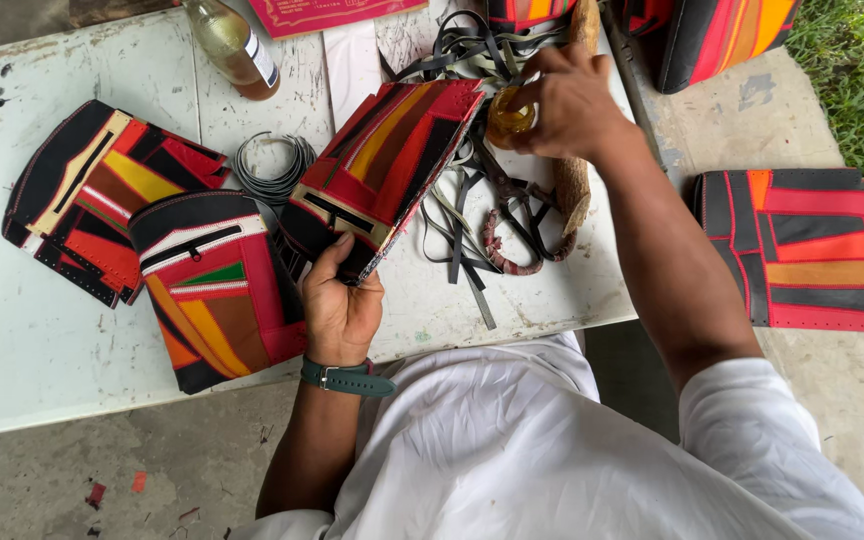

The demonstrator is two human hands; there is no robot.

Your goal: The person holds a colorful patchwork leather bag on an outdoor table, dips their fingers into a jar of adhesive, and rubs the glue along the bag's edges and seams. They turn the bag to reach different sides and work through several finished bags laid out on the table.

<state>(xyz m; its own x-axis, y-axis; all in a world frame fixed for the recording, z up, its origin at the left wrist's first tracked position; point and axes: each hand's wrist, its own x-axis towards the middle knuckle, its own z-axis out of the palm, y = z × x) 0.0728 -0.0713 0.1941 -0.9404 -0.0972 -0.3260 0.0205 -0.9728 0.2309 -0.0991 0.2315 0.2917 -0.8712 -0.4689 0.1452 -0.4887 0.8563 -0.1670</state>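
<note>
The left hand (340,305) holds a patchwork leather panel of red, black, orange and yellow strips with a zip slot (382,165), its grip clenched on the panel's near lower edge, thumb on top. The panel is lifted off the white painted bench (42,340) and tilted, its long axis running from the hand up and away to the right, so the far corner points toward the right hand (567,100). The right hand is closed around a small amber glass jar (505,118), held right at the panel's far edge; whether the jar touches the leather cannot be told.

Just left of the held panel lies a second patchwork leather panel with white zip bands (214,295), overhanging the bench's near edge, and further left a third patchwork leather panel with a cream-edged zip slot (102,195). Between these and the held panel sits a coil of grey cord (270,170). Under and behind the held panel spreads a tangle of dark leather straps (462,230), with a red-and-grey braided cord (507,255) and a rough wooden stick (572,190) beneath the right forearm, crowding the space below the jar. A clear glass bottle with amber liquid (235,45) stands at the bench's far side. Off the bench to the right, a flat patchwork leather sheet of red, black and orange (802,250) lies on the concrete floor (852,400).
</note>
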